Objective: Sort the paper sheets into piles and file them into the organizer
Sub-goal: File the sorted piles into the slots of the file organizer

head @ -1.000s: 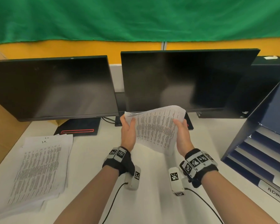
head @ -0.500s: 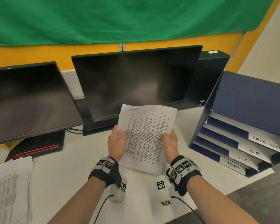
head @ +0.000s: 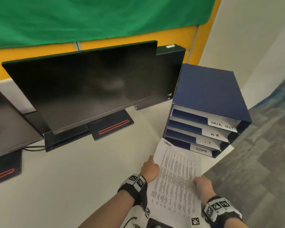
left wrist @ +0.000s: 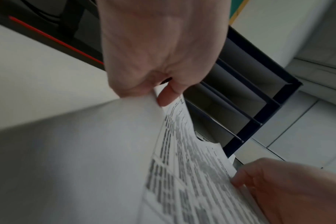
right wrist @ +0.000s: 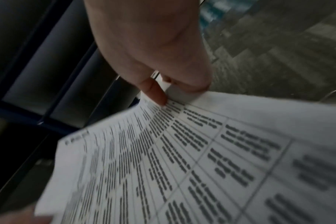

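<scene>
Both hands hold a printed paper sheet (head: 176,176) in front of the blue organizer (head: 209,96). My left hand (head: 150,168) pinches its left edge, thumb on top, as the left wrist view shows (left wrist: 163,91). My right hand (head: 202,185) pinches the right edge, seen close in the right wrist view (right wrist: 159,89). The sheet's far end lies at the organizer's lowest slot, labelled ADMIN (head: 201,150). Above it are slots labelled I.T (head: 207,142), H.R. (head: 215,134) and TASK LIST (head: 221,125). The sheet (right wrist: 182,159) shows a printed table.
A black monitor (head: 89,86) stands left of the organizer on the white desk (head: 64,178). A second monitor (head: 5,122) is at the far left. Grey carpet floor (head: 262,153) lies beyond the desk's right edge. A dark box (head: 169,71) stands behind the organizer.
The view has swung right toward the organizer. Both hands have carried the sheet right and down, from upright before the monitors to nearly flat at the ADMIN slot.
</scene>
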A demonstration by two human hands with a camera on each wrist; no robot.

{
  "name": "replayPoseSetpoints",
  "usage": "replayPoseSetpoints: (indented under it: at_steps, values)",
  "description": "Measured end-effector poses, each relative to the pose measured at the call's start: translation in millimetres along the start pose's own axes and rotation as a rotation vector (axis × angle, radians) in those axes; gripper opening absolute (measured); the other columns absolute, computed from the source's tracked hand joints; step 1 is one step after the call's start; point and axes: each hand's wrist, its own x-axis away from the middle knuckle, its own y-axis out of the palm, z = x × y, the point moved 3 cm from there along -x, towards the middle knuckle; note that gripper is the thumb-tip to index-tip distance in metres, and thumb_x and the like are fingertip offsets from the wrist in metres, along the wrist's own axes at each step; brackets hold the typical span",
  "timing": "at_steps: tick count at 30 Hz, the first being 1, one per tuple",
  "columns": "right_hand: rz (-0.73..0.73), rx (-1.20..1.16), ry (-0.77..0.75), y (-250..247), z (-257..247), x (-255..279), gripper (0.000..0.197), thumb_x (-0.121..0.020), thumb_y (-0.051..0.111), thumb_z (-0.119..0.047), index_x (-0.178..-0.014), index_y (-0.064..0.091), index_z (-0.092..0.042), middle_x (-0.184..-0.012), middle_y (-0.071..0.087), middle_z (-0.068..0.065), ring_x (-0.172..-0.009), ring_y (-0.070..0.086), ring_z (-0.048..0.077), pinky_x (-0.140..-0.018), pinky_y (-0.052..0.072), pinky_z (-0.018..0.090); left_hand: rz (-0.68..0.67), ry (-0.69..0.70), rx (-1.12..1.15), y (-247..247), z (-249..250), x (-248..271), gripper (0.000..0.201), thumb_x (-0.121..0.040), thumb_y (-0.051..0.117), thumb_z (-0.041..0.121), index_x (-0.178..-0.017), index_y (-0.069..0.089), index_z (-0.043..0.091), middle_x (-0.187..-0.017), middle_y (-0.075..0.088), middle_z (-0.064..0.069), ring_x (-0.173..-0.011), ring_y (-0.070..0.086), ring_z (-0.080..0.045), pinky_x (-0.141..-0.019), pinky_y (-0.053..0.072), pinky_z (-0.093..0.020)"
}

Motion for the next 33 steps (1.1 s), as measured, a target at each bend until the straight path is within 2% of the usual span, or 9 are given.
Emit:
replayPoseSetpoints:
  at_steps: [4, 8, 10, 13, 16, 20, 26, 30, 33]
  values:
    - [0.004, 0.054, 0.096, -20, -1, -32, 0.020, -0.082, 0.051, 0.003, -0.099, 0.056, 0.011, -0.085, 0.058, 0.020, -0.089, 0.058, 0.037, -0.089, 0.049, 0.050, -0.098, -0.118, 0.092, 11, -4, -3, 0.045, -0.089, 0.038, 0.018, -0.134, 0.038, 0.009, -0.130, 0.052, -0.010, -0.117, 0.052, -0.028, -0.102, 0.042, -0.036]
    - [0.015, -0.054, 0.178, -40, -22, -63, 0.025, -0.081, 0.053, -0.002, -0.105, 0.049, 0.005, -0.103, 0.060, 0.028, -0.094, 0.061, 0.043, -0.088, 0.049, 0.056, -0.194, -0.149, 0.227, 16, -1, 0, 0.045, -0.079, 0.046, 0.022, -0.121, 0.045, 0.009, -0.120, 0.054, -0.009, -0.112, 0.055, -0.030, -0.097, 0.049, -0.044]
    - [0.037, -0.048, 0.149, -46, -45, -69, 0.024, -0.084, 0.051, -0.001, -0.107, 0.048, 0.004, -0.101, 0.059, 0.026, -0.091, 0.061, 0.039, -0.086, 0.050, 0.047, -0.250, -0.184, 0.329, 22, 0, 3, 0.039, -0.083, 0.047, 0.020, -0.121, 0.044, 0.012, -0.119, 0.054, -0.008, -0.106, 0.058, -0.031, -0.082, 0.056, -0.045]
    - [0.010, -0.058, 0.074, -50, -73, -78, 0.020, -0.087, 0.051, 0.001, -0.107, 0.049, 0.003, -0.096, 0.056, 0.022, -0.083, 0.055, 0.033, -0.083, 0.045, 0.037, -0.357, -0.217, 0.445, 34, 2, 3, 0.035, -0.091, 0.045, 0.012, -0.125, 0.043, 0.017, -0.124, 0.056, -0.010, -0.083, 0.067, -0.028, -0.058, 0.060, -0.034]
    - [-0.202, -0.144, 0.089, -51, -73, -77, 0.026, -0.083, 0.060, -0.008, -0.108, 0.056, 0.001, -0.108, 0.063, 0.026, -0.098, 0.062, 0.040, -0.094, 0.046, 0.053, -0.200, -0.175, 0.335, 33, 13, -10, 0.037, -0.091, 0.037, 0.001, -0.125, 0.040, 0.016, -0.114, 0.056, -0.004, -0.071, 0.060, -0.016, -0.053, 0.056, -0.022]
    - [-0.480, -0.324, 0.150, -57, -38, -43, 0.043, -0.085, 0.059, -0.033, -0.120, 0.056, -0.010, -0.112, 0.067, 0.016, -0.099, 0.065, 0.035, -0.083, 0.053, 0.050, -0.066, -0.142, 0.337, 30, 28, -30, 0.043, -0.086, 0.022, -0.006, -0.119, 0.040, 0.013, -0.103, 0.055, -0.010, -0.053, 0.043, -0.013, -0.034, 0.033, -0.017]
    - [-0.809, -0.568, 0.337, -31, 1, 5, 0.073, -0.055, 0.087, -0.038, -0.119, 0.063, -0.014, -0.087, 0.071, 0.017, -0.050, 0.066, 0.024, -0.042, 0.055, 0.031, -0.025, -0.107, 0.331, 37, 46, -52, 0.040, -0.086, 0.021, 0.000, -0.117, 0.040, 0.015, -0.102, 0.055, -0.012, -0.049, 0.041, -0.012, -0.035, 0.032, -0.018]
    - [-0.604, -0.663, 0.296, -3, -26, -11, 0.076, -0.046, 0.088, 0.003, -0.113, 0.055, -0.009, -0.062, 0.068, 0.010, -0.046, 0.065, 0.015, -0.036, 0.050, 0.021, -0.026, -0.094, 0.361, 39, 49, -56, 0.025, -0.093, 0.029, 0.009, -0.116, 0.039, 0.014, -0.099, 0.055, -0.010, -0.048, 0.044, -0.012, -0.036, 0.035, -0.017]
    - [-0.393, -0.728, 0.340, 9, -42, -41, 0.044, -0.084, 0.061, 0.001, -0.125, 0.049, -0.006, -0.069, 0.067, 0.011, -0.059, 0.067, 0.017, -0.044, 0.054, 0.021, 0.097, -0.123, 0.426, 25, 41, -58, 0.022, -0.098, 0.038, 0.030, -0.116, 0.038, 0.018, -0.091, 0.054, -0.005, -0.049, 0.052, -0.013, -0.040, 0.043, -0.018]
